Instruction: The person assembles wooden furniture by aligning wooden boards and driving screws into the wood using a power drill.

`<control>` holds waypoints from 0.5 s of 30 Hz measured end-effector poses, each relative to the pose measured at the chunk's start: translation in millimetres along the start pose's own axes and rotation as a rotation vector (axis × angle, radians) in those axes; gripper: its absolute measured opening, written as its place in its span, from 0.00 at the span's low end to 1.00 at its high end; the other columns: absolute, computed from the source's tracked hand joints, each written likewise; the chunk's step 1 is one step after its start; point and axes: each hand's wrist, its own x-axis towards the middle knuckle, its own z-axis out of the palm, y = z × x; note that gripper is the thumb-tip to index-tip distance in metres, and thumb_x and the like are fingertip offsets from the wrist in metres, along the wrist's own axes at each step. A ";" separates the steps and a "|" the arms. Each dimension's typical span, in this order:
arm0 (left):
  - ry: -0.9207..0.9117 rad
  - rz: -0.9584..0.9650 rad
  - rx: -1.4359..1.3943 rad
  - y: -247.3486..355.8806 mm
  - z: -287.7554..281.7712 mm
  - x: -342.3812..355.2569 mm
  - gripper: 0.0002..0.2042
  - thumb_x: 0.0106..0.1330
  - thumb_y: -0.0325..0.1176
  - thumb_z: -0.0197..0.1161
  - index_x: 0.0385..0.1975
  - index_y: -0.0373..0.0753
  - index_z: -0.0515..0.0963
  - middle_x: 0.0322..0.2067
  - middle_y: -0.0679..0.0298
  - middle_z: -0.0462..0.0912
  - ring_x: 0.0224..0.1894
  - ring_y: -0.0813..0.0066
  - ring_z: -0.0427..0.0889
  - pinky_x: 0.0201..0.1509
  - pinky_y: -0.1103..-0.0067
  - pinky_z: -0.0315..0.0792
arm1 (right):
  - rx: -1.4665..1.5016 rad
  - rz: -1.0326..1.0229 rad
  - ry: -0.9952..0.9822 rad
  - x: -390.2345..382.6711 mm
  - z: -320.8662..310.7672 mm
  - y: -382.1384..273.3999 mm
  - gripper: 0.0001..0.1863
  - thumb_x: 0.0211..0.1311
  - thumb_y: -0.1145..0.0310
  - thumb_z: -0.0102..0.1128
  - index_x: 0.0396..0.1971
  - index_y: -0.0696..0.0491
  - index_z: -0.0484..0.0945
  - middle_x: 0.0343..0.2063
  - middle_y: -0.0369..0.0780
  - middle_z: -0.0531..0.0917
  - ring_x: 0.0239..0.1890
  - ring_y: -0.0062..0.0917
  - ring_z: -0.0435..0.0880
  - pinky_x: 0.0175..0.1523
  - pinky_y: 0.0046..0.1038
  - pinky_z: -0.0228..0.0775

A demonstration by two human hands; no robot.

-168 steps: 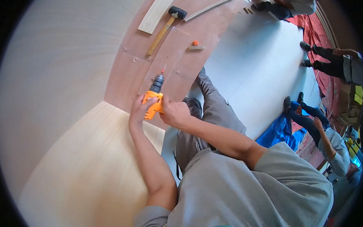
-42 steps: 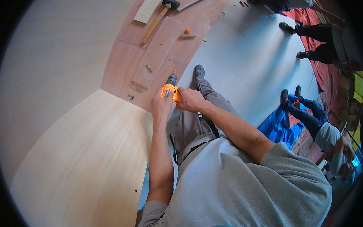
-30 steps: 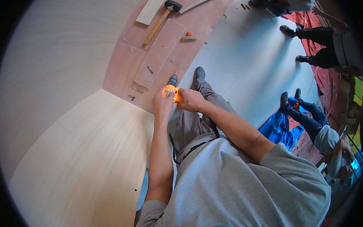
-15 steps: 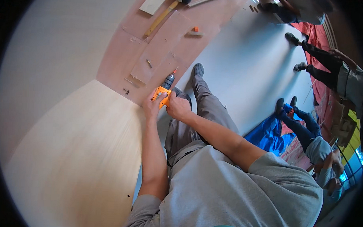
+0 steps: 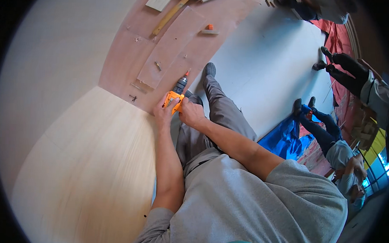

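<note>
My left hand (image 5: 163, 113) and my right hand (image 5: 192, 113) are both closed round an orange cordless drill (image 5: 175, 96). Its dark chuck and red-tipped bit point away from me, above the pinkish-brown board (image 5: 167, 43). I cannot tell whether the tip touches the board. Much of the drill's grip is hidden by my fingers. Left of the drill lie a few dark screws (image 5: 133, 98). Beyond them, a small metal piece (image 5: 158, 66) rests on a thin rectangular panel (image 5: 176, 37).
A mallet (image 5: 171, 15) and a pale wood piece (image 5: 160, 0) lie at the far left. Nearby is a small block (image 5: 210, 32) with an orange item. A light plywood sheet (image 5: 85, 169) spreads on my left. Several people stand to the right by a blue tarp (image 5: 284, 139).
The view has shifted slightly, and the board's items appear a little higher and farther left. My hands keep the same hold on the drill. A person at the right has moved their feet.
</note>
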 end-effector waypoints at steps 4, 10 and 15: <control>-0.030 -0.004 0.008 10.9 0.4 -1.7 0.31 0.60 0.40 0.86 0.61 0.31 0.85 0.46 0.59 0.92 0.47 0.75 0.88 0.53 0.75 0.81 | -0.006 0.025 -0.005 5.1 1.7 1.9 0.24 0.60 0.63 0.68 0.49 0.62 0.71 0.35 0.55 0.90 0.39 0.50 0.93 0.45 0.50 0.84; -0.011 0.041 0.058 -0.9 -0.9 2.0 0.35 0.61 0.44 0.85 0.64 0.30 0.83 0.50 0.56 0.92 0.48 0.72 0.88 0.54 0.74 0.82 | -0.032 0.013 -0.031 3.5 -4.5 0.2 0.24 0.60 0.63 0.68 0.49 0.62 0.71 0.35 0.54 0.90 0.39 0.51 0.92 0.45 0.50 0.83; 0.006 0.038 0.109 2.8 0.0 1.9 0.34 0.60 0.45 0.85 0.63 0.32 0.84 0.49 0.53 0.93 0.49 0.68 0.90 0.56 0.71 0.82 | -0.024 0.021 -0.023 3.0 -6.4 0.3 0.24 0.60 0.62 0.68 0.49 0.62 0.72 0.35 0.55 0.90 0.39 0.51 0.92 0.45 0.50 0.83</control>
